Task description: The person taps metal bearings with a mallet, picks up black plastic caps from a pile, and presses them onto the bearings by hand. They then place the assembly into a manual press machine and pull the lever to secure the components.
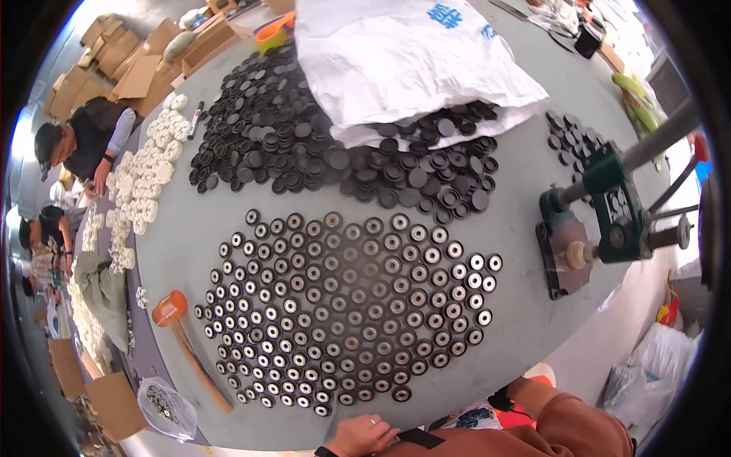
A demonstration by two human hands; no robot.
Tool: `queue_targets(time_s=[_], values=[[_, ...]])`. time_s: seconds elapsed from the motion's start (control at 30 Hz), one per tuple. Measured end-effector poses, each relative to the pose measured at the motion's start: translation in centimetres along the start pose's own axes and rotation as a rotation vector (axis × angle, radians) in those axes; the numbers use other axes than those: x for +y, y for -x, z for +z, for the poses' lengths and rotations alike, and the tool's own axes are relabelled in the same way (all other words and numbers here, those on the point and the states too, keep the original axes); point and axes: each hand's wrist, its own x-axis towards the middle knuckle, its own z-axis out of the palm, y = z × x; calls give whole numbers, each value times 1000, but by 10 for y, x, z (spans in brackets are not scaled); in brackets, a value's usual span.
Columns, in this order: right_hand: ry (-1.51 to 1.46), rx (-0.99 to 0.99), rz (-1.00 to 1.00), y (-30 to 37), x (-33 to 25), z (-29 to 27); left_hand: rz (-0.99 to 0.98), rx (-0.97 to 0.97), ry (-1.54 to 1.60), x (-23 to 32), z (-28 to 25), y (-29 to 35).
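Observation:
At the table's near edge rests my left hand (363,435), closed, with a ring on one finger; whatever is under its fingers is hidden. A black strap-like strip (420,437) lies beside its fingertips. My right forearm (532,396) bends inward at the near edge, with a dark band at its end. The right hand's fingers are hidden, close to a red and white item (541,372). Beyond my hands, many round black-rimmed pieces with metal centres (352,298) are spread in a single layer across the table (525,346).
Black round caps (266,145) spill from a white sack (403,65) at the back. A rubber mallet (199,364) lies at left, near a clear bag of small parts (167,409). A green hand press (601,209) stands at right. People work beside white parts (145,171) at far left.

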Motion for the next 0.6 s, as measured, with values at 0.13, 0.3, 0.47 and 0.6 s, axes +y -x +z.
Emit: queue_targets(time_s=[0.13, 0.3, 0.47, 0.6], values=[[-112, 7, -28, 28, 16, -47, -39, 27, 28, 6, -5, -4], [114, -393, 74, 71, -42, -197, -57, -72, 132, -7, 1, 1], [-25, -100, -43, 80, -87, -295, -64, -43, 165, 1, 0, 3], [35, 371, 28, 48, -92, -328, -104, -38, 106, 3, 17, 9]])
